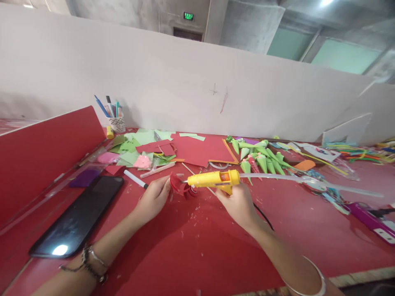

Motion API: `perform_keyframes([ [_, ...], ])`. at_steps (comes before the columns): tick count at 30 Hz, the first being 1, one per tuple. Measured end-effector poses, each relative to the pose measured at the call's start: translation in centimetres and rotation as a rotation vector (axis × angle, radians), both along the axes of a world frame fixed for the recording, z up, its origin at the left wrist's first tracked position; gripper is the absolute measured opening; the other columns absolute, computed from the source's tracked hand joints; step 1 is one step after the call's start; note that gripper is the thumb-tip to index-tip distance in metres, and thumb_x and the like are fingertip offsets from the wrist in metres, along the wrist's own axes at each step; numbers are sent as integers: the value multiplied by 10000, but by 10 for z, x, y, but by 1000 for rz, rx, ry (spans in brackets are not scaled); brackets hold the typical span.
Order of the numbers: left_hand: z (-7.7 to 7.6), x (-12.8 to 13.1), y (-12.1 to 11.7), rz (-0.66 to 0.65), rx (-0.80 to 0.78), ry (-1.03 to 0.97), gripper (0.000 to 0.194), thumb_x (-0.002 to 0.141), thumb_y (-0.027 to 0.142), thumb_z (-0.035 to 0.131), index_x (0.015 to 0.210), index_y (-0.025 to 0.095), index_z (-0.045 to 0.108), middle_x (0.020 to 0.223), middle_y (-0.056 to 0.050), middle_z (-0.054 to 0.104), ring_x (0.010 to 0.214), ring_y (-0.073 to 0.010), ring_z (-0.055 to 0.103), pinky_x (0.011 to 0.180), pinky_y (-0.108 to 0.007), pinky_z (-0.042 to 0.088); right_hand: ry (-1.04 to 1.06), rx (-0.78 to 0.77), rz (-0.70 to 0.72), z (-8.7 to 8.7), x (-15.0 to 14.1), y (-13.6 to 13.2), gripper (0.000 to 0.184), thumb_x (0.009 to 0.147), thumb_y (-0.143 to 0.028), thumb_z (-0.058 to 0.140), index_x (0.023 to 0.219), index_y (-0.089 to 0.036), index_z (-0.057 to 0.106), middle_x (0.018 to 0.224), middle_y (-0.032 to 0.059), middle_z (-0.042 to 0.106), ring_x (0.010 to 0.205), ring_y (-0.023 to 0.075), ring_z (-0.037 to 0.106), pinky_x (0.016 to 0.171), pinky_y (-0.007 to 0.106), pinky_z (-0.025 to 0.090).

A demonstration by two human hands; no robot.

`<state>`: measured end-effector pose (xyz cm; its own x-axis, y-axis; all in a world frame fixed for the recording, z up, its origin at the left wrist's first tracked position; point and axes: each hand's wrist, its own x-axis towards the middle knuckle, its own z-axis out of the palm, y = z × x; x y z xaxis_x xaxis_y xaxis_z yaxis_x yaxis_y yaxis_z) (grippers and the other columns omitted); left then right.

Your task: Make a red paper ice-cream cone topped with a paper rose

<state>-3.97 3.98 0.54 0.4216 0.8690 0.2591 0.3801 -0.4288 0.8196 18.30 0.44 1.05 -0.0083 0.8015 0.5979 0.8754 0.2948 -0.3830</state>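
My right hand [237, 203] is closed round the grip of a yellow glue gun [212, 179], which lies level with its nozzle pointing left and a clear glue stick [277, 177] trailing out to the right. The nozzle touches a small curled red paper piece [180, 187]. My left hand [154, 197] pinches that red piece from the left, just above the red table [191, 242]. A white marker [135, 179] lies just beyond the left hand.
A black phone [77, 218] lies at the left. Green, red and pink paper scraps [145, 150] and red sheets [200, 150] sit behind the hands. Green paper cones [262, 158] are at centre right, a pen cup [116, 119] by the white wall, a purple power strip [370, 218] at the right.
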Motion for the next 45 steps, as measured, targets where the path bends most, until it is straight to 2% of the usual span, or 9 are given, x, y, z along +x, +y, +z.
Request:
perform_keyframes([
  [4,3,2,-2,-14,0,10,368,877,359,252,786,142,535,552,27,455,523,-113,437,536,-215,363,-6,32,5,1,0,-1,128,668,-208,464,545,-189,435,425,-39,411,385,92,382,392,208,332],
  [11,5,4,-5,-16,35,69,374,883,345,228,619,170,427,554,33,438,501,-94,396,499,-204,327,5,34,3,1,-1,-1,140,664,-197,447,531,-197,403,418,-45,383,371,87,358,385,209,323],
  [16,4,4,-5,-14,66,137,349,883,323,240,599,179,383,553,31,436,514,-101,397,511,-209,314,10,48,13,3,-1,-2,146,655,-192,434,515,-201,395,392,-45,368,356,92,359,377,212,317],
  [31,-1,3,-3,-43,108,168,325,895,310,240,629,175,369,571,36,415,508,-89,363,506,-207,304,41,119,18,4,0,-2,130,696,-209,477,569,-179,480,441,-14,472,415,113,448,420,221,373],
  [39,-6,2,1,-18,115,155,337,892,305,241,612,177,375,536,36,420,483,-87,376,479,-201,312,191,94,41,4,-1,-2,149,688,-279,555,589,-179,507,514,18,551,488,148,528,473,253,431],
  [45,-12,-6,10,62,135,166,349,895,321,228,625,178,396,525,30,447,482,-100,421,489,-211,325,225,-4,-49,9,12,8,231,710,-361,539,565,-182,530,479,14,540,457,149,516,462,255,414],
])
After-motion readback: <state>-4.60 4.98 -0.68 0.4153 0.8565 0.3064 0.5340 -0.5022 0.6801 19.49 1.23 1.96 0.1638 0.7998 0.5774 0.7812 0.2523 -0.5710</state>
